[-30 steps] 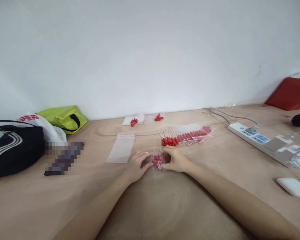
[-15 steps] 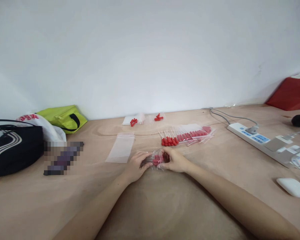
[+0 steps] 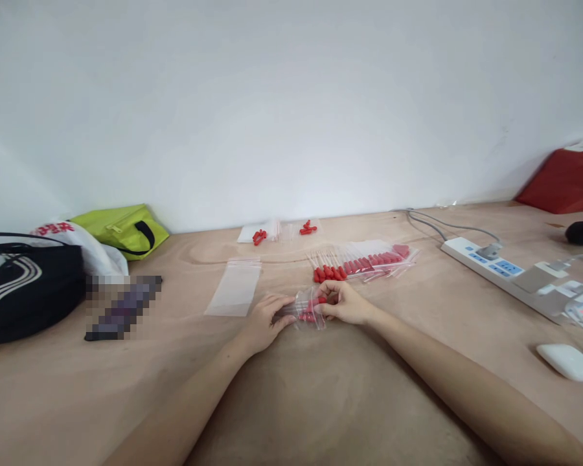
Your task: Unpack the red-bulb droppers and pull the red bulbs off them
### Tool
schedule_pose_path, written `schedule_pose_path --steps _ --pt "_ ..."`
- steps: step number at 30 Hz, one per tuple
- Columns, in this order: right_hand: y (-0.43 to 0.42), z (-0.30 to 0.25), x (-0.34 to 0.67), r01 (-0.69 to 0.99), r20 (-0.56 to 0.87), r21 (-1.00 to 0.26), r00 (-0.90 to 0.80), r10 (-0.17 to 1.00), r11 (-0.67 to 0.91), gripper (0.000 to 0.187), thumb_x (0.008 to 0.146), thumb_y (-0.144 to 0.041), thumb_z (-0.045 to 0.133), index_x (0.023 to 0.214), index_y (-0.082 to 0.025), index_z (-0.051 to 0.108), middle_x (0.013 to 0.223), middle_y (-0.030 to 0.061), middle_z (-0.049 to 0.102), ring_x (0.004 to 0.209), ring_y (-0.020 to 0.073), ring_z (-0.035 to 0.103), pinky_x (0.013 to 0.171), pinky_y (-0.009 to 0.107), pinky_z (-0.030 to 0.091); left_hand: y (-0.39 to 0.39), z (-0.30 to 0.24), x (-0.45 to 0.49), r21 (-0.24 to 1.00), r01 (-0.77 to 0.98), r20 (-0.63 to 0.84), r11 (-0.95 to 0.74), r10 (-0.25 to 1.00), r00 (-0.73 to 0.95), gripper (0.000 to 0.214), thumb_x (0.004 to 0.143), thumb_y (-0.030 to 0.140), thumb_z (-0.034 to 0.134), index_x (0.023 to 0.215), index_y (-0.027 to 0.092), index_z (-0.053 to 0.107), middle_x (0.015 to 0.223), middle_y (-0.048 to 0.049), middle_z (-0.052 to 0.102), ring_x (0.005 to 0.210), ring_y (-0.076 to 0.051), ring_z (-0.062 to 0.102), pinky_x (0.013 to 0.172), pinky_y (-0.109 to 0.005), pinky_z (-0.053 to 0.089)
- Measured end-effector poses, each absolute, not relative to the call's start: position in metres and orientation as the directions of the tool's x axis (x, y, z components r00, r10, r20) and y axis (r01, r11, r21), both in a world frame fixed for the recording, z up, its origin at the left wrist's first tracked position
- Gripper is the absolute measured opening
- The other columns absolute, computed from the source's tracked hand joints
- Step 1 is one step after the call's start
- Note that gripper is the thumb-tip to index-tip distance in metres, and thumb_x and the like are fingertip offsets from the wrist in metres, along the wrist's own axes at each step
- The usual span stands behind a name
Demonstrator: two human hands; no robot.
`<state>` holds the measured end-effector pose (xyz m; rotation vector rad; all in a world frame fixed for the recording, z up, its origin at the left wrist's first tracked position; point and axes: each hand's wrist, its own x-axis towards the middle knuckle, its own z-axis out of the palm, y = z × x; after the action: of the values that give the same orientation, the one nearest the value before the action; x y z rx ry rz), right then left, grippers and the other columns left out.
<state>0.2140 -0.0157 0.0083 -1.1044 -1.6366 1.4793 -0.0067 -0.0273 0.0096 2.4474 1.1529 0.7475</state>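
My left hand is closed around the near-left end of a clear plastic bag, thumb below and fingers above. Inside the bag are several red-tipped sticks, their red heads pointing right. At the bag's right end, the thumb and fingers of my right hand pinch a red-headed stick. Just beyond my hands lies a row of loose red-headed sticks. More of them sit in overlapping clear bags to the right. A flat clear zip bag lies to the left of my hands.
Small red pieces rest on plastic bags by the wall, with another little pile beside them. A power strip with cables and a white case are on the right. Black and lime-green bags stand left.
My right hand has shifted slightly at the bag's end, and a red head now shows between its fingers. My left hand keeps its hold on the bag.
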Motion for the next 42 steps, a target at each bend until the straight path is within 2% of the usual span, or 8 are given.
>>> schedule_pose_path --steps 11,18,24,29,33,37,39,42 --pt "-0.005 0.015 0.229 0.088 -0.119 -0.992 -0.418 0.901 -0.090 0.025 0.051 -0.023 0.072 0.065 -0.014 0.054 0.055 -0.0058 0.054 0.045 0.0037 0.047 0.044 0.017 0.039 -0.029 0.008 -0.008 0.486 0.609 0.335 -0.626 0.778 0.532 0.033 0.080 0.030 0.053 0.112 0.021 0.052 0.108 -0.0058 0.059 0.101 -0.019 0.053 0.087 -0.035 0.044" --pt "0.000 0.038 0.254 0.128 -0.267 -0.963 -0.411 0.872 -0.236 0.029 0.049 -0.023 0.076 0.070 -0.013 0.058 0.062 0.0003 0.064 0.055 0.0099 0.059 0.056 0.024 0.051 -0.028 0.008 -0.007 0.503 0.616 0.310 -0.606 0.792 0.525 0.031 0.079 0.029 0.054 0.108 0.020 0.055 0.106 -0.0063 0.061 0.099 -0.019 0.053 0.086 -0.036 0.044" --pt "0.012 0.067 0.308 0.069 -0.194 -0.981 -0.258 0.947 -0.182 0.024 0.051 -0.024 0.075 0.069 -0.015 0.061 0.066 0.0032 0.065 0.054 0.0111 0.059 0.052 0.024 0.052 -0.032 0.022 -0.009 0.586 0.606 0.223 -0.539 0.825 0.519 0.030 0.074 0.029 0.058 0.104 0.021 0.058 0.107 -0.0056 0.061 0.100 -0.019 0.054 0.087 -0.037 0.044" --pt "0.010 0.072 0.297 -0.033 0.036 -0.999 -0.026 0.999 0.035 0.027 0.055 -0.031 0.074 0.072 -0.016 0.059 0.072 0.0041 0.065 0.059 0.0125 0.061 0.056 0.026 0.052 -0.026 0.039 0.004 0.721 0.568 0.200 -0.397 0.904 0.378 0.024 0.077 0.032 0.054 0.094 0.019 0.064 0.099 -0.0049 0.064 0.093 -0.019 0.058 0.086 -0.035 0.044" --pt "-0.004 0.051 0.244 0.176 0.394 -0.908 0.045 0.918 0.381 0.023 0.066 -0.035 0.066 0.080 -0.017 0.060 0.076 0.0049 0.063 0.066 0.0143 0.060 0.061 0.028 0.050 -0.009 0.048 0.035 0.925 0.377 -0.130 0.041 0.969 0.212 0.026 0.082 0.034 0.047 0.091 0.015 0.063 0.089 -0.0063 0.067 0.076 -0.016 0.062 0.073 -0.031 0.050" --pt "-0.017 0.026 0.209 0.396 0.625 -0.647 -0.213 0.751 0.651 0.015 0.077 -0.026 0.055 0.088 -0.021 0.062 0.083 0.0062 0.059 0.077 0.0153 0.057 0.070 0.029 0.048 0.008 0.051 0.059 0.934 0.060 -0.355 0.351 0.904 0.240 0.019 0.084 0.028 0.047 0.084 0.013 0.060 0.086 -0.0060 0.067 0.077 -0.012 0.063 0.074 -0.024 0.051" --pt "-0.019 0.018 0.206 0.397 0.653 -0.580 -0.295 0.697 0.711 0.018 0.078 -0.025 0.052 0.093 -0.021 0.062 0.088 0.0072 0.057 0.082 0.0158 0.056 0.074 0.030 0.048 0.016 0.050 0.062 0.918 0.064 -0.394 0.390 0.891 0.224 0.015 0.082 0.025 0.050 0.078 0.013 0.060 0.082 -0.0052 0.067 0.074 -0.011 0.063 0.072 -0.023 0.051" --pt "-0.018 0.013 0.211 0.399 0.625 -0.590 -0.325 0.710 0.702 0.023 0.077 -0.029 0.056 0.098 -0.022 0.060 0.093 0.0074 0.056 0.084 0.0159 0.055 0.075 0.030 0.047 0.031 0.046 0.059 0.910 0.134 -0.411 0.392 0.893 0.182 0.013 0.078 0.024 0.056 0.073 0.012 0.059 0.074 -0.0052 0.067 0.068 -0.013 0.064 0.068 -0.024 0.053"
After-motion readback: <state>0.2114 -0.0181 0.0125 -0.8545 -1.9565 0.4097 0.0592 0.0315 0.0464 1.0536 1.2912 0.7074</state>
